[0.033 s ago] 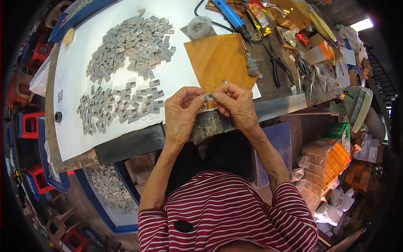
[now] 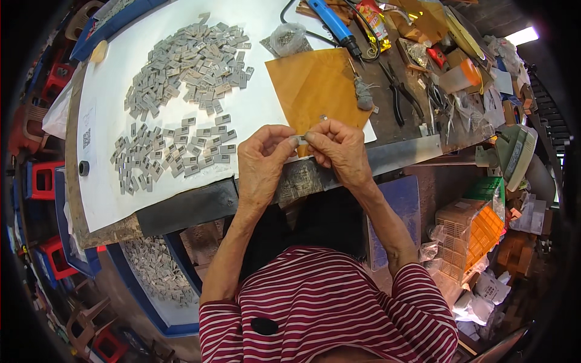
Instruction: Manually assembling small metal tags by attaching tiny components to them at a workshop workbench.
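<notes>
Between my two hands, over the table's front edge, is a small grey metal piece (image 2: pixel 301 140). My left hand (image 2: pixel 265 158) pinches its left end between thumb and forefinger. The right end is pinched the same way by my right hand (image 2: pixel 340 151), whose other fingers are curled. Fingertips cover most of the piece. Beneath them lies a brown sheet (image 2: pixel 311 81) with another small metal piece (image 2: pixel 323 118) on it. To the left, a large heap of small grey metal pieces (image 2: pixel 181 66) covers white paper, with a looser group of pieces (image 2: pixel 203 145) nearer me.
Right of the brown sheet are black-handled pliers (image 2: pixel 399 95), a grey-wrapped tool (image 2: pixel 363 94) and a blue handheld tool (image 2: pixel 333 24) with a cord. A bag of small parts (image 2: pixel 287 41) lies behind. Below left stands a blue bin (image 2: pixel 139 296) of metal pieces; an orange crate (image 2: pixel 469 236) is lower right.
</notes>
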The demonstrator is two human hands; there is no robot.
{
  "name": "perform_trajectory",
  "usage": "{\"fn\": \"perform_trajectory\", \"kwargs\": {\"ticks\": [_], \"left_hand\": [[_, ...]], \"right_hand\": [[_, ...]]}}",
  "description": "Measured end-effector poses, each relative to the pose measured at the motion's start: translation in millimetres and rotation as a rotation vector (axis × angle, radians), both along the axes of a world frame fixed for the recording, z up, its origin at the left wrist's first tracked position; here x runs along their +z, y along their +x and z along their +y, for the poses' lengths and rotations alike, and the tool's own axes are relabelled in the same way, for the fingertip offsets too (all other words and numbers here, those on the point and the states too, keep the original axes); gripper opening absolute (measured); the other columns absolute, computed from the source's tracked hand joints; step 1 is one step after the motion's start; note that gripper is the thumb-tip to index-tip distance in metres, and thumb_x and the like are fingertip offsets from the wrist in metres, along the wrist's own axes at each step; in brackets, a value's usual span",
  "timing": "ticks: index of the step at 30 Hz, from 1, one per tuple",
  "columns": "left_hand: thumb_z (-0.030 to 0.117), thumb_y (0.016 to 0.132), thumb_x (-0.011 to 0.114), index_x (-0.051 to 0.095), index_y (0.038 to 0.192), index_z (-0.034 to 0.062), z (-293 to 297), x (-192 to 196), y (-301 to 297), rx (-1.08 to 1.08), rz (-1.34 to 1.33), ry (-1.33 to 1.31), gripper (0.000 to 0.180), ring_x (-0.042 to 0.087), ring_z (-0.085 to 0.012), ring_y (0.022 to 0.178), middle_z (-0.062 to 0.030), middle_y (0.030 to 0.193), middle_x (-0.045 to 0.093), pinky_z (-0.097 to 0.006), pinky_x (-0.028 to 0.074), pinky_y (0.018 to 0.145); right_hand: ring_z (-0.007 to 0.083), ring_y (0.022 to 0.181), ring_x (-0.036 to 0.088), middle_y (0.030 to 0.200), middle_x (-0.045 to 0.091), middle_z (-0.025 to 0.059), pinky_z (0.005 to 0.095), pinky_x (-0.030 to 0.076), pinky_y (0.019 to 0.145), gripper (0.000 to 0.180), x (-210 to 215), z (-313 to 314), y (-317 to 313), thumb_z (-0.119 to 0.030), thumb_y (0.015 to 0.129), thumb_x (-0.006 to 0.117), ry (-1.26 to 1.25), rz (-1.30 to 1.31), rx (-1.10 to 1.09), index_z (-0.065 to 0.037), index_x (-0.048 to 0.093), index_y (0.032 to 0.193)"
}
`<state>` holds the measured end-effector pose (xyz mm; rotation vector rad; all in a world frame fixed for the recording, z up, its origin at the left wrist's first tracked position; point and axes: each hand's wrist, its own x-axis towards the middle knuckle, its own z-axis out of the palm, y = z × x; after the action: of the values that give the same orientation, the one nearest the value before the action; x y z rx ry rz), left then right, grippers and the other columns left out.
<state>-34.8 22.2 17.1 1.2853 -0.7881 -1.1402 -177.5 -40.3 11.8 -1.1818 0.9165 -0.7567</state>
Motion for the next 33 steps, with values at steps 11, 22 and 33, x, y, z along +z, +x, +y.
{"fn": "perform_trajectory", "kwargs": {"ticks": [11, 22, 33], "left_hand": [[0.002, 0.081, 0.060, 0.059, 0.092, -0.0027, -1, -9, 1, -0.002, 0.250, 0.012, 0.012, 0.057, -0.0075, 0.065, -0.0048, 0.076, 0.062, -0.019, 0.047, 0.062], [0.001, 0.079, 0.062, 0.060, 0.097, -0.0006, 6, -6, 6, -0.059, -0.071, -0.027, 0.019, 0.054, -0.0045, 0.068, -0.0009, 0.078, 0.061, -0.017, 0.044, 0.063], [0.002, 0.077, 0.063, 0.062, 0.097, 0.0013, 22, -2, 24, -0.040, -0.228, -0.021, 0.020, 0.049, -0.0033, 0.065, 0.0034, 0.072, 0.055, -0.017, 0.041, 0.059]], "right_hand": [[0.0030, 0.051, 0.047, 0.063, 0.054, -0.0005, 0.0150, 0.035, 0.045, 0.009, 0, 3, 6, -0.009, 0.084, 0.058, -0.009, 0.020, 0.009, 0.000, 0.058, 0.085], [0.0019, 0.051, 0.046, 0.061, 0.053, -0.0014, 0.0150, 0.035, 0.045, 0.011, 5, 8, 12, -0.009, 0.084, 0.058, -0.054, 0.005, -0.018, 0.002, 0.059, 0.083], [0.0040, 0.059, 0.048, 0.073, 0.053, 0.0005, 0.0173, 0.039, 0.052, 0.019, 7, 9, 13, -0.002, 0.079, 0.060, -0.278, 0.177, 0.263, 0.002, 0.056, 0.098]]}}
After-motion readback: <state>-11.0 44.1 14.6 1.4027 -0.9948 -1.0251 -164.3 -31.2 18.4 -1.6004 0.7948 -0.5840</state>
